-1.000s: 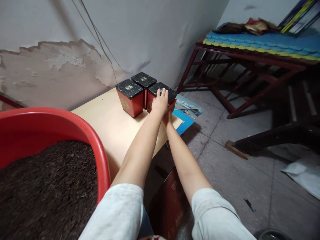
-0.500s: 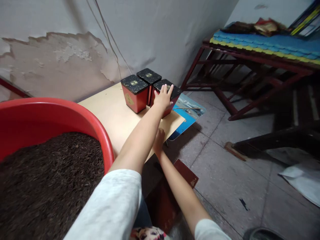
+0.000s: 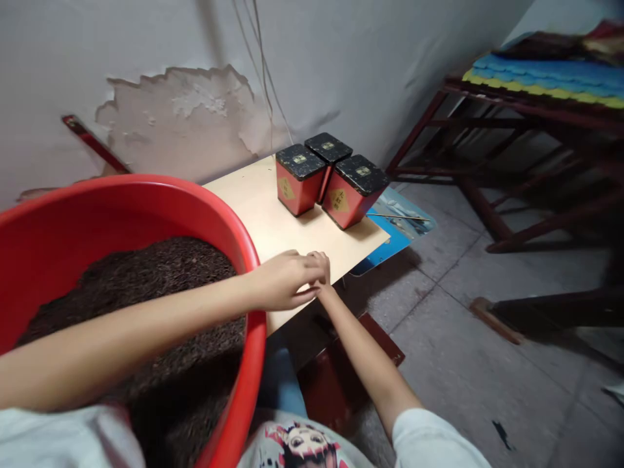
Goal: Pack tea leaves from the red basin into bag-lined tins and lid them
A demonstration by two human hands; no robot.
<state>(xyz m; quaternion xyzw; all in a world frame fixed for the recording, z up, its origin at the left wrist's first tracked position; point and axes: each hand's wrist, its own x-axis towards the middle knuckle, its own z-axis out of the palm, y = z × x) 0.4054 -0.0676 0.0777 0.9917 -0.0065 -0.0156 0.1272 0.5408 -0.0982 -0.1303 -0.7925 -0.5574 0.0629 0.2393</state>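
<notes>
My left hand (image 3: 287, 279) reaches over the red tub's rim, its thumb apart from its loosely bent fingers. Its fingertips overlap my right hand near the wrist; whether they press on it I cannot tell. Above the table's near edge is my right hand (image 3: 320, 261), its fingers mostly hidden. Three tea tins with black lids and red sides stand upright, close together, farther back: a left tin (image 3: 298, 185), a rear tin (image 3: 329, 148) and a right tin (image 3: 348, 198). Both hands are apart from the tins. Dark, loose tea-like leaves (image 3: 160, 266) lie in the red tub (image 3: 241, 227).
The tins stand on a pale tabletop (image 3: 258, 201), with a blue picture board (image 3: 385, 250) under its right corner. A dark red stool (image 3: 336, 383) is below. Foam mats (image 3: 550, 78) lie on a wooden frame (image 3: 439, 123) at right. Cables (image 3: 266, 71) hang along the wall.
My left hand has left the lid of the right tin and come back toward me, beside my right hand. The view has turned left, so the tins sit farther right in it.
</notes>
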